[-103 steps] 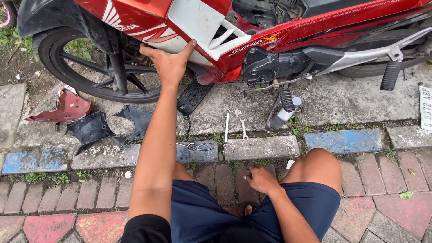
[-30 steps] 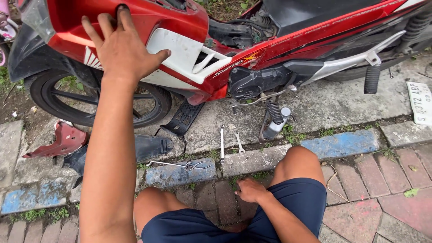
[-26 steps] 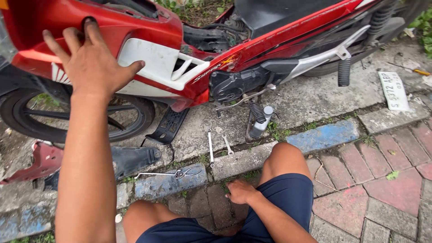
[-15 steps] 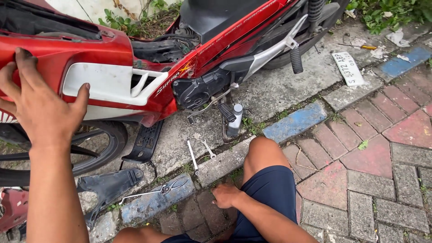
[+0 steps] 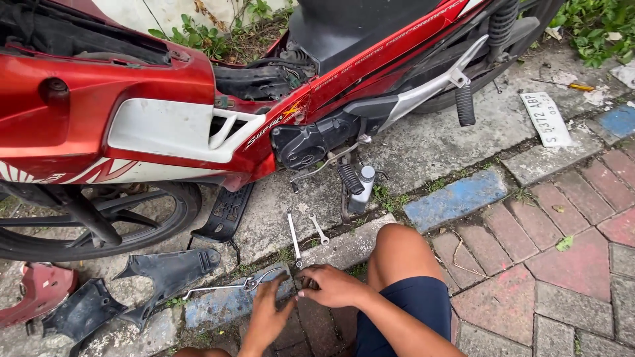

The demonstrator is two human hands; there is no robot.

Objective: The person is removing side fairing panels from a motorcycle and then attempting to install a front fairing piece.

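Crouching at the curb, I now have both hands low: my left hand [image 5: 268, 316], off the red motorbike [image 5: 198, 112], touches the long metal tool [image 5: 228, 287]; my right hand [image 5: 331, 285] pinches something small, unclear. Two wrenches [image 5: 304, 233] lie beyond.

The ground [image 5: 463, 152] was grey concrete, with a painted curb [image 5: 456, 195] and red paving bricks [image 5: 549, 271] on the right-hand side. Just beyond the hands lay a long wrench [image 5: 293, 237] and a small wrench [image 5: 319, 229]. A bent metal rod [image 5: 221, 287] lay by the left hand [image 5: 268, 317]. Further left lay black plastic covers [image 5: 169, 270] and a red piece [image 5: 33, 294]. Far off to the right lay a white number plate [image 5: 546, 119].
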